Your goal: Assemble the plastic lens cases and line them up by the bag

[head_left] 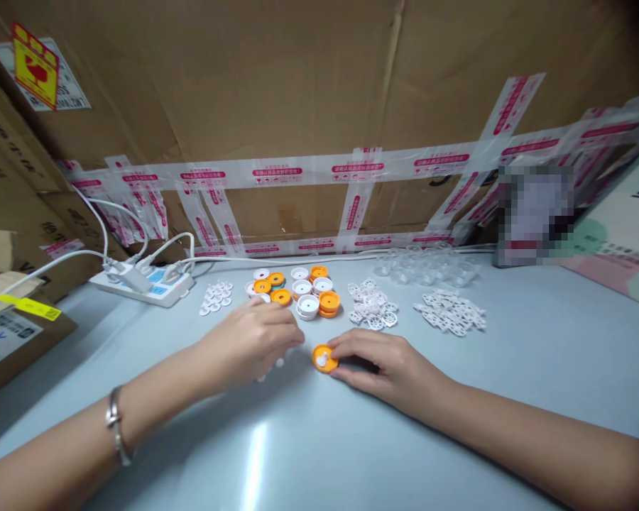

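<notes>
Right hand [388,365] grip clamps orange cap [324,358] at its fingertips; left hand [255,341], just beside, curls, grip unclear.

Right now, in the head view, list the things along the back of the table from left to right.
Power strip → small pile of white pieces → orange and white caps → middle white pile → larger white pile.

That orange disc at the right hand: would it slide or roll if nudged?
The orange disc lies flat on the glossy table, so it would probably slide, not roll. Small plastic, pinched by the right hand: likely light and stiff.
</notes>
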Motion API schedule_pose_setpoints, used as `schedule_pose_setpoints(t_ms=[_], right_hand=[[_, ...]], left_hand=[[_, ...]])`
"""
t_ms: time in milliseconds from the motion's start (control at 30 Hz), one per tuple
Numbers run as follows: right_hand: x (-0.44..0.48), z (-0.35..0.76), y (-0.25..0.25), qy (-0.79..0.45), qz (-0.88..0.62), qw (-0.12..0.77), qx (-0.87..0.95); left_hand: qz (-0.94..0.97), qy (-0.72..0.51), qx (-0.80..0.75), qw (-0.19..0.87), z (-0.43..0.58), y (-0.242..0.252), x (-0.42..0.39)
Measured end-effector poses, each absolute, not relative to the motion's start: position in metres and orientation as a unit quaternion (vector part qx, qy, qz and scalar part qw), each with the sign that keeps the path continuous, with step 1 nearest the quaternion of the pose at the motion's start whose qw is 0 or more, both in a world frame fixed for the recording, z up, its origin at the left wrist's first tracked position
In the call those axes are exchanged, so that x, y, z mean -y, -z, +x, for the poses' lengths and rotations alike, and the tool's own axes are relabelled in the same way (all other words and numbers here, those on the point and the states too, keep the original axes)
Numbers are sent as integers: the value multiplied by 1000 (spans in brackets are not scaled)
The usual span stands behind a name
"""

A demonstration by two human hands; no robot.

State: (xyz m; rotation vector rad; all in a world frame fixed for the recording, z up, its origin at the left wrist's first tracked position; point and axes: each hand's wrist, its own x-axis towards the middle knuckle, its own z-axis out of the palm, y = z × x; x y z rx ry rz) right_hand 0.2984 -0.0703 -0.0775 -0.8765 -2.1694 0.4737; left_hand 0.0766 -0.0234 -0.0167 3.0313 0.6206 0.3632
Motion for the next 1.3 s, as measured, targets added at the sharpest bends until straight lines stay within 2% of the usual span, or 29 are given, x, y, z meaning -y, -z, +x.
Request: schedule_pose_setpoints(t_ms=[100,200,500,900,1100,1300], right_hand=[[72,298,75,-182,-364,348,845],[75,297,73,-160,-351,327,862],[78,296,73,-56,-329,289,897],[79,296,73,-68,-328,305,892],[81,293,71,-126,-383,301,864],[80,294,72,-125,-375,313,864]], left_hand=[[960,-21,-262,99,68,-1,22],[948,4,-290,133,63,-7,23],[945,29,-302,120,64,-5,27],[949,30,-285,132,66,9,24],[948,34,-299,105,71,13,26],[967,5,-256,-19,71,25,31]])
